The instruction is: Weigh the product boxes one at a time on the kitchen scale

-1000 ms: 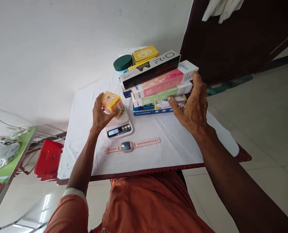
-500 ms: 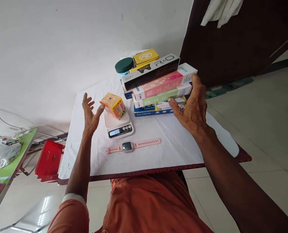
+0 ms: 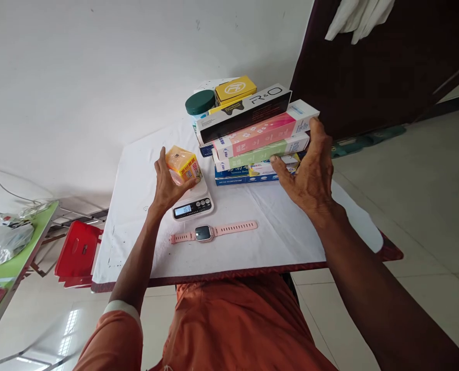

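Back around the yellow box (image 3: pixel 183 163) closes the left hand (image 3: pixel 166 186).

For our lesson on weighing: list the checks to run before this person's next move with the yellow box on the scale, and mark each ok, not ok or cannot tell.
1. Yellow box sits on the scale: ok.
2. Left hand is off the box, so the reading is true: not ok, its fingers wrap the box.
3. Scale display lit: ok; the digits are too small to read.
4. Scale stands flat on the table: ok.
5. Watch lies apart from the scale: ok.
6. Right hand steadies the stack of boxes: ok, it touches the stack's end.
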Available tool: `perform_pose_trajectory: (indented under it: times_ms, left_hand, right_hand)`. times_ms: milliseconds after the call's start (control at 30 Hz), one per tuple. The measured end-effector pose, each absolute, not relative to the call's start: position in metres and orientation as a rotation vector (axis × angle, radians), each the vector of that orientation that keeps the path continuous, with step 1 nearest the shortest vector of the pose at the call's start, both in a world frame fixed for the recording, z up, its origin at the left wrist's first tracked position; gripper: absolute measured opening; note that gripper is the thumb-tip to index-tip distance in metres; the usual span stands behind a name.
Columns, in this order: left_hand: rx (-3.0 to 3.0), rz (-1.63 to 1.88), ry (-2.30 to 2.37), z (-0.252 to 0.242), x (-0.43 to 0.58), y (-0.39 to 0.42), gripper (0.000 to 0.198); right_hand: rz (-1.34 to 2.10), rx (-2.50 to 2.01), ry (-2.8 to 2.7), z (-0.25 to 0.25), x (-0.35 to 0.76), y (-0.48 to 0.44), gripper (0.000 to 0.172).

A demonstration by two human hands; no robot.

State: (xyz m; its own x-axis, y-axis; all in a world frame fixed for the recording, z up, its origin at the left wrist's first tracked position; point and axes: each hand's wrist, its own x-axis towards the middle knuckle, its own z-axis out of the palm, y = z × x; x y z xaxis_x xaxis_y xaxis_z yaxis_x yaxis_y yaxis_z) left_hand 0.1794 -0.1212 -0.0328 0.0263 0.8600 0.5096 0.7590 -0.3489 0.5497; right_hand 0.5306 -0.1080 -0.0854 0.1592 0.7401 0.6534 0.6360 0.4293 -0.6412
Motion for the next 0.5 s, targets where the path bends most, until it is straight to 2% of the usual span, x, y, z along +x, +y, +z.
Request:
perform_pose_trajectory:
  times_ms: [200,500]
  left_hand:
    - [2.153,1.279,1.799,-0.03,0.182,-0.119,0.096]
    - [1.945,1.604,2.099,-0.003,0.106,-0.091,0.094]
  right_hand:
    - [0.148,-1.267,-1.534,-0.084,0.531,-0.109,0.095]
    - [0.112,-1.293,-1.562,-0.081,0.532,-0.111,0.101]
